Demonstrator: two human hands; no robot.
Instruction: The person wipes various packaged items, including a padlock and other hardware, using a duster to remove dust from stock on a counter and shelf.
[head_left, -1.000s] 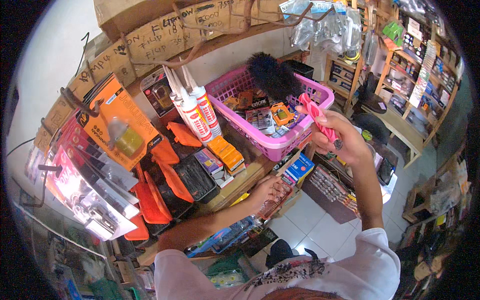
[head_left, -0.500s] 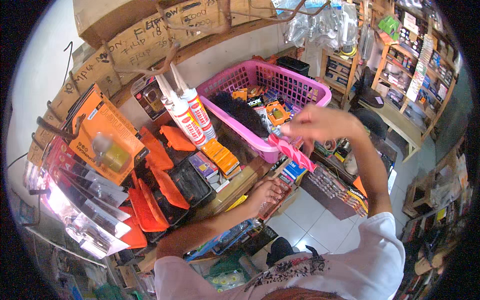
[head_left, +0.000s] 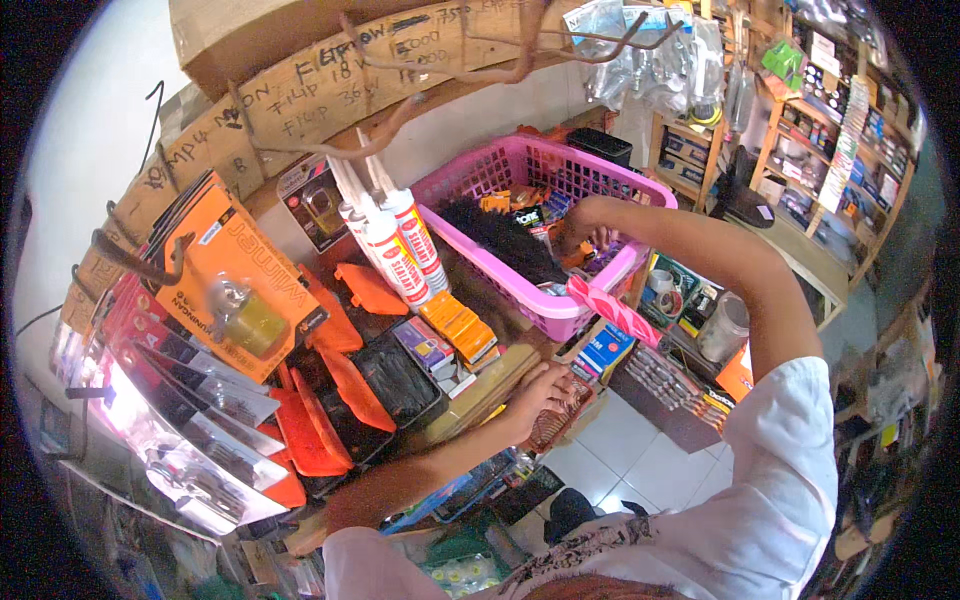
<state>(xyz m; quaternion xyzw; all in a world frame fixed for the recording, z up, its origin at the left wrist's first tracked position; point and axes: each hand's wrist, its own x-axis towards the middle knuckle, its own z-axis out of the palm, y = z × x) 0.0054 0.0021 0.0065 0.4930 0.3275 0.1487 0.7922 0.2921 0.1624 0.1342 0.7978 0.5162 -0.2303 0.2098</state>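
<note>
My right hand [head_left: 590, 226] is down inside a pink plastic laundry basket [head_left: 490, 275], over small packaged goods. Its fingers are curled, and whatever they hold is hidden. An orange packet [head_left: 575, 252] lies just under them. Black fuzzy material [head_left: 500, 238] fills the basket's left part, beside several small colourful packs. Below the basket, my left hand [head_left: 543, 397] has its fingers closed over the edge of a small red-brown plastic basket [head_left: 562, 418]. A pink patterned wrapped item [head_left: 615, 310] lies along the pink basket's near right corner, below my right forearm.
Sealant tubes [head_left: 400, 245] stand left of the pink basket, near small orange boxes [head_left: 458, 328]. Open black cases with orange lids [head_left: 345, 385] sit further left. Bent metal hooks [head_left: 440, 75] jut out overhead. Loaded wooden shelves [head_left: 800, 160] stand at the far right.
My right hand has dropped from above the pink basket's near right edge into the basket, further in. My left hand stays on the small red-brown basket. The whole view has shifted slightly.
</note>
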